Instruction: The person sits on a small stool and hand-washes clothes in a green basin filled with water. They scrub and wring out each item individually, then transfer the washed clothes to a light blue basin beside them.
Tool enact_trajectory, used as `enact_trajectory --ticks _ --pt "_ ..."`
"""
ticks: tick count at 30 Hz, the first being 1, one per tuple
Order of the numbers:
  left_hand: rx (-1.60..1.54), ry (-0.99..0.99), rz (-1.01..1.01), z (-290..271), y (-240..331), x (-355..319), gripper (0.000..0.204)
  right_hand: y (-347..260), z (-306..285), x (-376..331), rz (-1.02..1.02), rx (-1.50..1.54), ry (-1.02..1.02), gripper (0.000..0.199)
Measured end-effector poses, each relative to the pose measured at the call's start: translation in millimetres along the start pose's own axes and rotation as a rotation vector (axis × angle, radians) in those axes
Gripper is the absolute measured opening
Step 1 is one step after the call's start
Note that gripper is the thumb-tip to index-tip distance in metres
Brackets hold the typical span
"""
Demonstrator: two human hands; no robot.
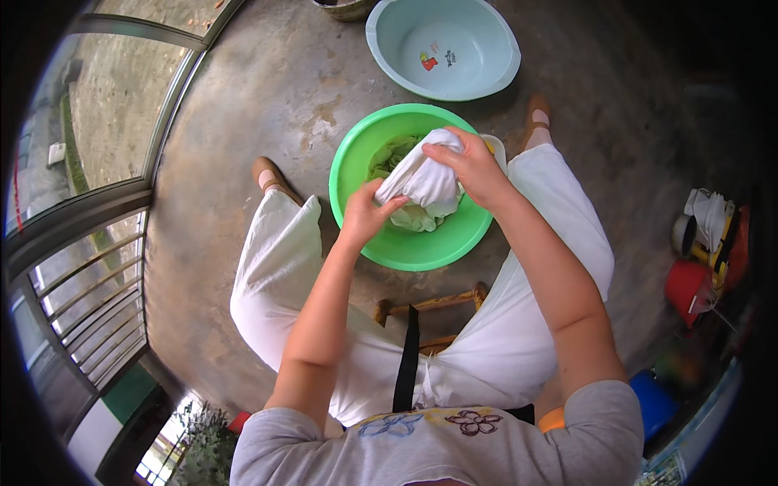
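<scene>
A wet-looking white cloth (425, 180) is stretched between both of my hands above a round green basin (421, 253). My left hand (369, 214) pinches its lower left end, fingers closed. At the upper right, my right hand (476, 168) grips the bunched top of the same cloth, thumb pressed on it. Beneath, green cloth (391, 155) and a paler piece of fabric (416, 217) lie in the basin, partly covered by the white cloth. What kind of garment the white cloth is, I cannot tell.
An oval pale blue basin (405, 40) stands just beyond the green one. Behind my right hand, a white and yellow item (496, 149) is partly hidden. A wooden stool (433, 303) shows between my knees. A red container (682, 285) lies far right; a metal-framed window (172, 105) borders the left.
</scene>
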State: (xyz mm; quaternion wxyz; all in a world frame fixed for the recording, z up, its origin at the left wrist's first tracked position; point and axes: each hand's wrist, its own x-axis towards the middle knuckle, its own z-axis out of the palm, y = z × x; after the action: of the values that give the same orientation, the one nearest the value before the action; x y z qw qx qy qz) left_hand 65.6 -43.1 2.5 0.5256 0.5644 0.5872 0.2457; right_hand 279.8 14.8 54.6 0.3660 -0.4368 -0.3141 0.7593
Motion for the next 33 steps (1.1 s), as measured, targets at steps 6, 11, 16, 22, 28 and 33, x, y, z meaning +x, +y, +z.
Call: enact_trajectory --ticks 6,11,16,22,28,33 --pt "-0.964 0.228 -0.120 9 55 3 0.043 19 15 13 -0.283 -0.174 0.119 0.035" --pt "-1.452 0.089 -0.331 11 2 12 0.037 55 91 -3 -0.753 -0.930 0.199 0.015" --pt "-1.386 0.251 -0.558 49 64 5 0.026 60 41 30 -0.468 -0.900 0.658 0.024" --pt "-1.488 -0.092 -0.443 41 -7 13 0.029 70 67 9 -0.632 -0.775 0.491 0.018" --pt "-1.088 0.001 -0.608 17 61 -13 0.039 66 21 30 -0.477 -0.627 0.415 0.031" --pt "-0.578 -0.091 -0.402 -19 36 -12 0.041 27 20 -1 -0.056 -0.979 -0.304 0.036"
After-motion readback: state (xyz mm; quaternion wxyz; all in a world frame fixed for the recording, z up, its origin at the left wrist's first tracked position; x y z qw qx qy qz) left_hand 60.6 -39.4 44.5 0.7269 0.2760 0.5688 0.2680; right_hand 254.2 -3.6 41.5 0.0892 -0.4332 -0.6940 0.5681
